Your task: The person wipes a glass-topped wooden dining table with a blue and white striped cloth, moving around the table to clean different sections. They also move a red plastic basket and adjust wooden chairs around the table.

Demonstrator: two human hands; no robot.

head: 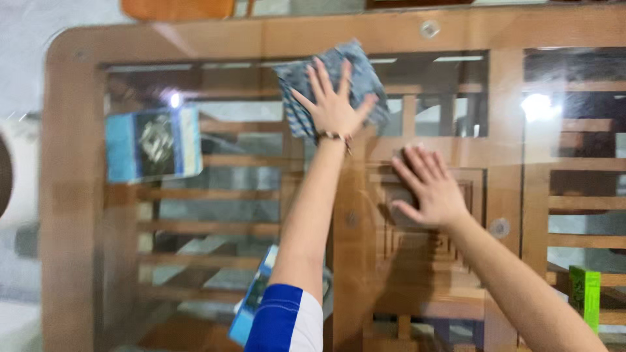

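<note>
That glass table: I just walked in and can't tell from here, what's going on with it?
A person leans over a glass-topped wooden table. The left hand presses flat, fingers spread, on a blue-grey checked cloth near the far edge. The right hand rests flat on the bare glass beside it. A blue and black packet lies to the left, another blue packet at the near edge, and a green box on the right.
</note>
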